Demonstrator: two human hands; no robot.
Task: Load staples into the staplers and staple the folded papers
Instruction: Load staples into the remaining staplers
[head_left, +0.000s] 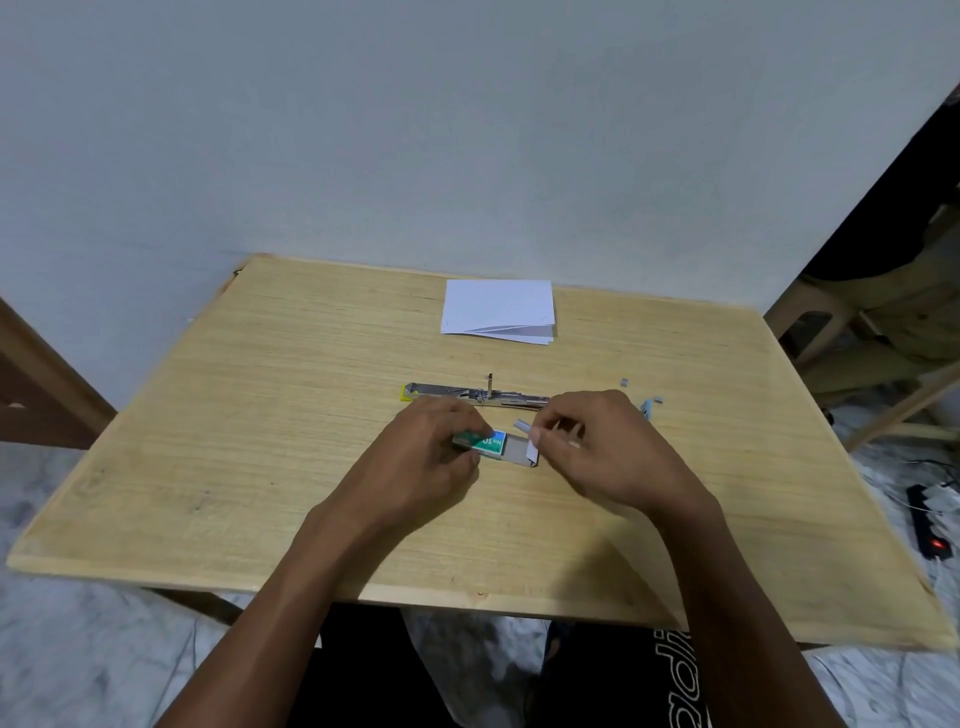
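Observation:
A small green and white staple box (488, 443) lies on the wooden table (260, 415), its cardboard drawer (519, 452) slid out to the right. My left hand (431, 457) grips the box sleeve. My right hand (597, 452) pinches a short silver strip of staples (523, 426) just above the drawer. Behind both hands a stapler (467, 392) lies opened flat, metal channel up, with a yellow end at its left. A stack of folded white papers (498, 310) rests near the far edge. A light blue item (647, 408), partly hidden by my right hand, sits at the right.
Small loose staple pieces (625, 383) lie to the right of the stapler. A wall stands right behind the table. A wooden chair (857, 338) is off the table's right side, and a power strip with a red light (932, 535) lies on the floor.

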